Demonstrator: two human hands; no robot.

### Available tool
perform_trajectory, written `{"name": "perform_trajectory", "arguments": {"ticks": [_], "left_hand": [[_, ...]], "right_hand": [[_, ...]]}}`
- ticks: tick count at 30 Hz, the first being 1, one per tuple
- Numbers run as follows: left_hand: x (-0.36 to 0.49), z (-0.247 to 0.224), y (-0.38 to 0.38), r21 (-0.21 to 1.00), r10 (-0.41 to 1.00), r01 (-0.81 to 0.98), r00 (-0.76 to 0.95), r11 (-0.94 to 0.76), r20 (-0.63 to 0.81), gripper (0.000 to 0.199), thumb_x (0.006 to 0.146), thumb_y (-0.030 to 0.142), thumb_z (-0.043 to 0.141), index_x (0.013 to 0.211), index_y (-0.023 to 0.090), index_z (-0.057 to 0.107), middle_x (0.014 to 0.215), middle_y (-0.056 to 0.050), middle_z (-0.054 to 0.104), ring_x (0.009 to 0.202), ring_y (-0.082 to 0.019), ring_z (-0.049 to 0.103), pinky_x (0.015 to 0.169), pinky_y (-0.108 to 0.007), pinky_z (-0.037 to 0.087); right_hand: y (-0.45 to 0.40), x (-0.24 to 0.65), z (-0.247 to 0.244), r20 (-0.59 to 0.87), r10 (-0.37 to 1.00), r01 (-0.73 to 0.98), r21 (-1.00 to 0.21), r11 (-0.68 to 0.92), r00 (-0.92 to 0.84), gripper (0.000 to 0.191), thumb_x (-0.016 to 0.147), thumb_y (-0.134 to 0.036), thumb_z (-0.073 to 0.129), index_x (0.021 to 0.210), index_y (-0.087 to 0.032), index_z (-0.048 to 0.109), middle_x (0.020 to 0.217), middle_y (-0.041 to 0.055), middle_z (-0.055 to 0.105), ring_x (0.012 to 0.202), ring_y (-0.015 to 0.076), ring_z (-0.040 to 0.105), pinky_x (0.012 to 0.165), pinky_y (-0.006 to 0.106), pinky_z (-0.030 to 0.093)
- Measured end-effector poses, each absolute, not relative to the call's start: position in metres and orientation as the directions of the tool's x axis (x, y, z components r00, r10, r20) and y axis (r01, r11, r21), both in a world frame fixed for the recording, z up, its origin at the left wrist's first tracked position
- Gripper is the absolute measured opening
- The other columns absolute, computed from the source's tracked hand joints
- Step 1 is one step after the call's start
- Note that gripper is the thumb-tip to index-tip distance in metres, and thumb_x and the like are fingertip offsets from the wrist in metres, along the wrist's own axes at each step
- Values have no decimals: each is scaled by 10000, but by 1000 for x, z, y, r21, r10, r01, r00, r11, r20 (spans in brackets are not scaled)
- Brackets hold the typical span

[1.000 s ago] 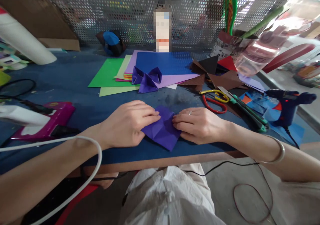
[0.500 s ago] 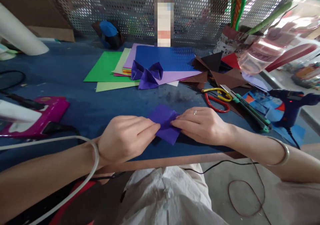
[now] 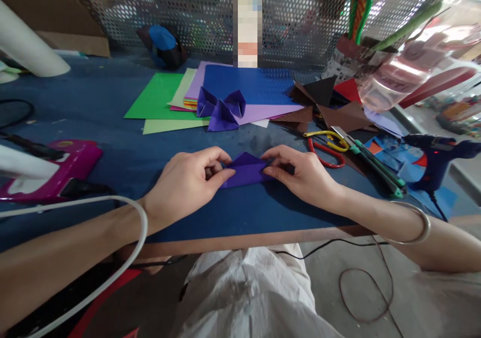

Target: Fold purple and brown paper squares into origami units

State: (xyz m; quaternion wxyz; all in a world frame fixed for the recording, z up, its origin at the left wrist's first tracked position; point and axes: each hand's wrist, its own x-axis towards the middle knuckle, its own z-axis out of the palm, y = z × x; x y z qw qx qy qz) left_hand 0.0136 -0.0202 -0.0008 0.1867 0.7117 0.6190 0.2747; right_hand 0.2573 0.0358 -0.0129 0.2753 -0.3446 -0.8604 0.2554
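Observation:
A purple paper (image 3: 246,172) lies near the front of the blue table (image 3: 225,218), its lower part folded up and a pointed tip showing at the top. My left hand (image 3: 191,178) pinches its left end between thumb and fingers. At the right end, my right hand (image 3: 304,175) grips the paper in the same way; its fingertips are bent. Just behind sit folded purple paper pieces (image 3: 222,112), standing partly on a stack of coloured sheets (image 3: 248,85).
Red and yellow scissors (image 3: 326,150), a green cutter (image 3: 376,167) and a glue gun (image 3: 436,157) lie at right, below a pink bottle (image 3: 394,77). A magenta device (image 3: 75,165) and white cable (image 3: 139,218) are at left.
The purple paper has gone from a flat diamond to a folded strip with a peak. Both hands have shifted slightly up, and their fingers now curl round its ends.

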Motion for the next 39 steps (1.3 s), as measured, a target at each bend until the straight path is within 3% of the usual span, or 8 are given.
{"name": "perform_trajectory", "arguments": {"ticks": [8, 11, 14, 20, 25, 28, 34, 39], "left_hand": [[17, -3, -23, 304, 981, 940, 109, -155, 162, 242, 915, 374, 662, 1112, 239, 620, 647, 73, 636, 569, -165, 614, 555, -293, 357], [16, -5, -26, 132, 911, 944, 246, -303, 332, 121, 951, 314, 626, 1010, 211, 652, 757, 10, 676, 703, -205, 673, 573, -310, 422], [16, -9, -26, -17, 752, 849, 477, -529, 455, 199, 978, 143, 501, 1006, 177, 695, 1056, -82, 727, 988, -252, 695, 807, -365, 553], [11, -19, -28, -15, 615, 657, 714, -754, 335, 541, 916, -43, 338, 1335, 130, 633, 1386, -88, 672, 1267, -190, 638, 1113, -328, 518], [7, -25, -31, 15, 625, 651, 723, -759, 295, 510, 966, 3, 328, 1376, 114, 611, 1448, -102, 635, 1366, -185, 577, 1194, -310, 449], [8, -22, -34, -27, 612, 643, 740, -766, 279, 521, 947, -11, 337, 1369, 95, 623, 1447, -127, 632, 1367, -213, 581, 1185, -338, 469], [9, -11, -45, -361, 506, 572, 820, -736, 267, 491, 846, -37, 350, 1143, -18, 742, 1256, -235, 722, 1159, -305, 715, 962, -378, 618], [10, -3, -56, -477, 523, 574, 815, -666, 252, 461, 802, -32, 371, 1015, -32, 781, 1104, -269, 762, 951, -305, 775, 792, -357, 661]], "right_hand": [[37, 254, -15, 251, 742, 583, -485, 652, -621, 340, 921, -177, 668, 1248, -150, 581, 765, -26, 625, 705, 152, 590, 673, 295, 448], [39, 255, -16, 300, 709, 583, -413, 700, -638, 334, 910, -192, 701, 1225, -153, 594, 878, 20, 653, 835, 191, 616, 773, 334, 485], [41, 256, -18, 330, 681, 575, -368, 731, -654, 330, 917, -215, 707, 1223, -159, 596, 968, 59, 670, 928, 226, 624, 842, 377, 510], [42, 257, -18, 424, 549, 483, -262, 835, -720, 269, 982, -204, 599, 1243, -142, 613, 1110, 131, 688, 1016, 270, 626, 884, 444, 541], [43, 260, -18, 500, 171, 183, -25, 983, -849, 285, 1023, -100, 455, 1110, -167, 718, 1110, 82, 753, 1024, 213, 660, 836, 365, 548], [44, 263, -18, 478, 61, 91, 40, 995, -876, 308, 1021, -73, 440, 1067, -147, 736, 1099, 68, 779, 1058, 195, 688, 832, 349, 552], [42, 266, -16, 502, 42, 112, 110, 988, -864, 260, 1005, -77, 489, 961, -122, 741, 976, 67, 786, 941, 185, 698, 802, 339, 568], [40, 269, -13, 518, 35, 174, 222, 959, -855, 351, 980, -58, 488, 713, -163, 690, 788, 48, 726, 787, 179, 640, 679, 331, 518]]}}
